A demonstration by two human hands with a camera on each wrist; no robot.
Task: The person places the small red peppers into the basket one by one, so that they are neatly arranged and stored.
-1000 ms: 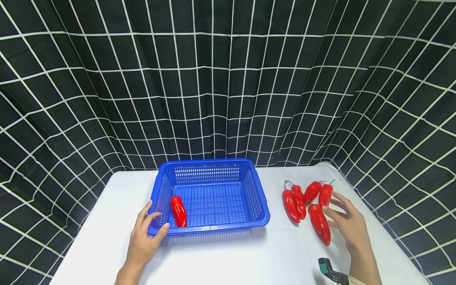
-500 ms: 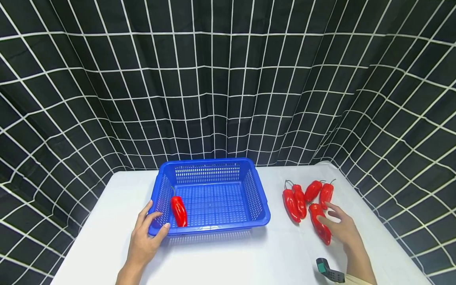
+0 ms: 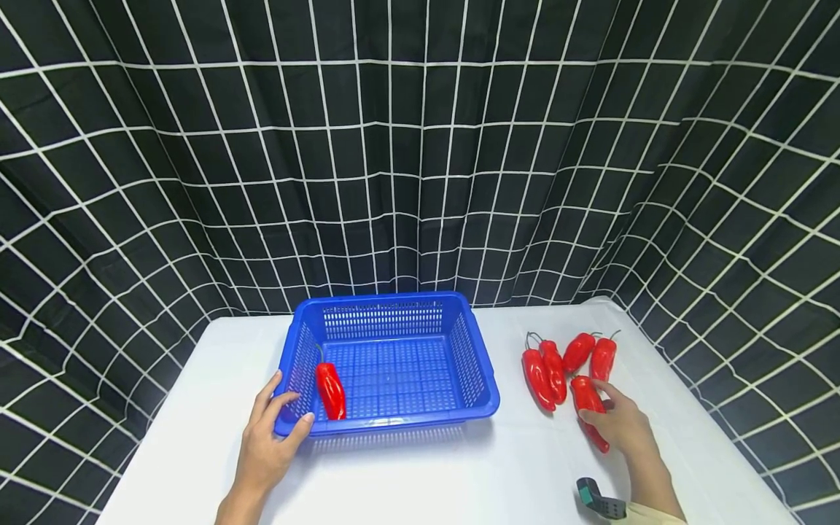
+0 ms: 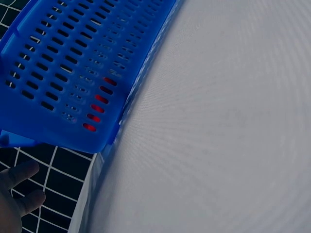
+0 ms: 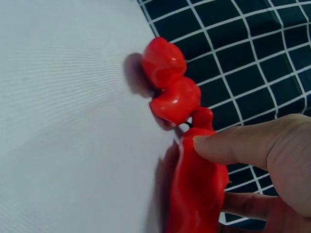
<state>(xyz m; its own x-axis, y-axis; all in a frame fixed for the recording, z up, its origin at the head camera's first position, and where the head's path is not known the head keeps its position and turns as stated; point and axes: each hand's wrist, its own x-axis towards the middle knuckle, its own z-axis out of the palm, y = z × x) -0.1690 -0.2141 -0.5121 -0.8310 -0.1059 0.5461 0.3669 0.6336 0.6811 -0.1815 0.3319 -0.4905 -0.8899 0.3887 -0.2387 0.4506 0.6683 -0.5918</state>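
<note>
My right hand (image 3: 626,426) pinches the nearest long red pepper (image 3: 585,396) on the table's right side. In the right wrist view the thumb (image 5: 228,144) presses its upper side, with fingers round the far side. Several more red peppers (image 3: 538,379) with thin stems lie just beyond. My left hand (image 3: 261,445) holds the front left corner of a blue plastic basket (image 3: 397,421), thumb at the front rim and a finger over the left rim. One red pepper (image 3: 331,391) lies inside, at the left; its red shows through the basket's slots in the left wrist view.
A white cloth (image 3: 420,488) covers the table. Black curtains with a white grid (image 3: 420,146) stand close behind it and along both sides. A dark strap-like device (image 3: 600,499) sits at the right wrist.
My right hand has moved left and towards me, from beside the far right pepper onto the nearest one, and has closed round it. The left hand and basket stay nearly in place.
</note>
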